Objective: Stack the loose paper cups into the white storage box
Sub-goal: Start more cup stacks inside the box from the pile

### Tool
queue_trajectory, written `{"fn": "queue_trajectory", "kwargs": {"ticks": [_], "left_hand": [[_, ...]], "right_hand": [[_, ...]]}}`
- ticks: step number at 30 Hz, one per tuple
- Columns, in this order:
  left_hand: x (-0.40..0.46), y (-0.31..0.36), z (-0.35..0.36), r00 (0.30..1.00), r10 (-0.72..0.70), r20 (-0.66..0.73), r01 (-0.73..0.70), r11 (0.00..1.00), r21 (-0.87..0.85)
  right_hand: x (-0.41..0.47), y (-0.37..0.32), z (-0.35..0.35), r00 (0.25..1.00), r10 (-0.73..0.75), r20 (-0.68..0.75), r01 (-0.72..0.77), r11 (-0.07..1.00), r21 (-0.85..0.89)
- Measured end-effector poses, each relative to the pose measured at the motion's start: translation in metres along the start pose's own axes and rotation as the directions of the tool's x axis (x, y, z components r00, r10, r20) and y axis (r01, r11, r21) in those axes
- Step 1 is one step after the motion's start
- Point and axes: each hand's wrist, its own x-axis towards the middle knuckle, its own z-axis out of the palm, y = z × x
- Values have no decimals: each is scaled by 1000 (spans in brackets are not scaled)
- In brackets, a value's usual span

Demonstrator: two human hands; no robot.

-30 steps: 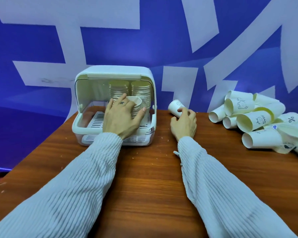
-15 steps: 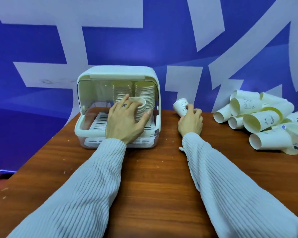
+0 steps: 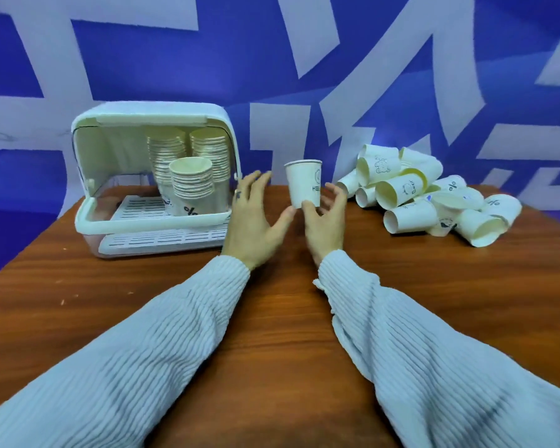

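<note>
The white storage box [image 3: 149, 226] stands open at the left of the wooden table, holding three stacks of nested paper cups; the front stack [image 3: 191, 185] is the shortest. My right hand [image 3: 325, 221] holds one white paper cup [image 3: 304, 185] upright by its base, just right of the box. My left hand [image 3: 256, 221] is outside the box, fingers spread, empty, its thumb near the cup's base. A pile of loose paper cups [image 3: 430, 195] lies on its side at the right.
The wooden table [image 3: 272, 334] stretches towards me, with my two sleeved forearms across it. A blue wall with white shapes stands right behind the box and the pile. The table's left edge runs close to the box.
My left hand has let go of the front stack and come out of the box to the right. My right hand has turned its cup upright and brought it towards the left hand.
</note>
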Motion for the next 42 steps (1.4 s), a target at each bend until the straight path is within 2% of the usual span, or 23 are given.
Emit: {"fn": "queue_trajectory", "kwargs": {"ticks": [1,3,5,6,8,10,13,18,23,28,33,39,42], "left_hand": [[0,7,9,993,-120,22,121,985,-126],[5,25,25,943,-316,99,330,867,-374],[7,43,41,899,-406,162,432,768,-472],[3,49,50,898,-414,149,432,765,-478],[-12,59,63,916,-392,90,389,805,-448],[-29,60,74,934,-343,100,353,851,-389],[-40,58,78,935,-303,186,351,869,-350],[-40,59,75,926,-324,191,371,872,-319],[-39,62,73,918,-352,184,394,867,-306],[-40,63,72,916,-355,188,397,871,-288],[-39,62,72,916,-354,190,396,875,-279],[-36,66,63,934,-323,154,354,896,-268],[-30,66,47,948,-301,99,317,904,-287]], "right_hand": [[-11,-4,-12,999,-20,32,19,999,48],[-27,-7,-34,988,-43,149,35,998,52],[-29,-6,-52,982,-43,185,50,998,-33],[-24,-7,-61,990,-72,124,84,992,-96],[-3,-10,-85,976,-186,-115,150,952,-268],[21,-12,-116,936,-226,-270,79,882,-465],[41,1,-152,955,-94,-283,-104,783,-614],[51,11,-153,975,-32,-220,-143,665,-733],[46,8,-149,946,-182,-268,-68,699,-712],[54,21,-145,997,58,-50,-77,791,-607],[54,25,-140,998,57,-25,-62,849,-524],[46,23,-139,993,57,105,11,832,-555],[37,14,-136,996,22,86,24,866,-499]]}}
